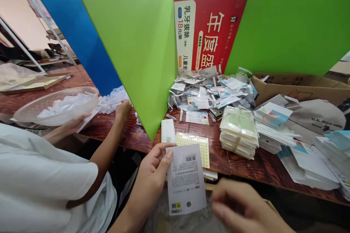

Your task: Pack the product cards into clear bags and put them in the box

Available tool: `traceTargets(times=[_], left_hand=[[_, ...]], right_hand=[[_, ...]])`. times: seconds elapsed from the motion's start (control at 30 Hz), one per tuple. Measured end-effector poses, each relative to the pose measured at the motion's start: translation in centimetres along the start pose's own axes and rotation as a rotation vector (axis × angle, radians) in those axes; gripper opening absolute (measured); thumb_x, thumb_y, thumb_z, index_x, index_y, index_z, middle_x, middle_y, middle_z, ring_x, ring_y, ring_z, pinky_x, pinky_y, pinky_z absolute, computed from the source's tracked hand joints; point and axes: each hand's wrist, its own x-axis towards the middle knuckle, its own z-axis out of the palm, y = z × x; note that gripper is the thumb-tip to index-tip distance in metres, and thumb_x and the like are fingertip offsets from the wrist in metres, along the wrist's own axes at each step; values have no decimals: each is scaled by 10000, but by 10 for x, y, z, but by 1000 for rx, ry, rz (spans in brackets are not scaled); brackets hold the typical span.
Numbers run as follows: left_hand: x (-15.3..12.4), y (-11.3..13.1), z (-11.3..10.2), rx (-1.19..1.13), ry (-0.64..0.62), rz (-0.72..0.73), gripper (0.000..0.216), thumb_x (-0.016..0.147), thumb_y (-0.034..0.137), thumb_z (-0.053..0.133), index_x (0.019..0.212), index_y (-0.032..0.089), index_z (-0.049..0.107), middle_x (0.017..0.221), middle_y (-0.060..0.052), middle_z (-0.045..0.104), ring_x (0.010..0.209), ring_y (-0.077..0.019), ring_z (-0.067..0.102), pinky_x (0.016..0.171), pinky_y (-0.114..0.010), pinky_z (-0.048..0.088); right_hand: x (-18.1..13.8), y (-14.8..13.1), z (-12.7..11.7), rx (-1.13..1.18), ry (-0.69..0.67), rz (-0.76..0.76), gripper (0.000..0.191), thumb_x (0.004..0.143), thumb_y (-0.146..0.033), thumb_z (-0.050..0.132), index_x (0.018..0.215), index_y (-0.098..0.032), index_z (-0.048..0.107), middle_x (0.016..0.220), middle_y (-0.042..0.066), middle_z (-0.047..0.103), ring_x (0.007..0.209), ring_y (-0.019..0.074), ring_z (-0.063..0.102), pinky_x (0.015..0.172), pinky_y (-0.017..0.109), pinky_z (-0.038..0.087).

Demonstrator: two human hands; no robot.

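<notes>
Well, at the left of the frame a co-worker in a white shirt (41, 174) is reaching over a table (216, 149), beside a shallow basin (26, 111) of plastic packets (65, 105). A tall green panel (136, 43) is standing between this person and the centre.

At the lower centre, the left hand (154, 169) is pinching a printed card (186, 182) near its upper left corner. The thumb is lying on the printed face, and the other fingers are supporting from behind and at the edge. The card is hanging before the table edge, its print upside down, just below a white device (167, 131) and a yellow sticker sheet (195, 145). To my judgement it is very light, rather stiff like thick paper, perhaps a little slippery, and not fragile, only easy to crease. A corner or side edge is offering the best hold; a hard squeeze in the middle could be bending it.

At the lower right, the right hand (237, 204) is hovering apart from the card, blurred and with curled fingers; I cannot tell if they are pinching something small. Above it, a banded stack (237, 131) is sitting, and farther right loose card piles (308, 167) are leaning.
</notes>
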Motion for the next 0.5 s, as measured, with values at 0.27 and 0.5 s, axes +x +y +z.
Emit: traceTargets(times=[0.27,0.5], left_hand=[[-7,0,2,-14,-195,-140,316,901,373,654,1172,220,601,834,-31,755,713,-153,688,651,-230,535],[-4,-7,-5,-62,-182,-150,141,859,338,708,967,248,722,781,22,724,685,-110,632,630,-170,486]], right_hand=[[47,-1,-3,518,-46,154,297,874,-432,652,1077,-218,688,816,13,656,738,150,591,665,250,472],[37,20,-11,609,-64,31,259,795,-177,599,926,-281,796,840,13,698,761,143,601,692,243,451]])
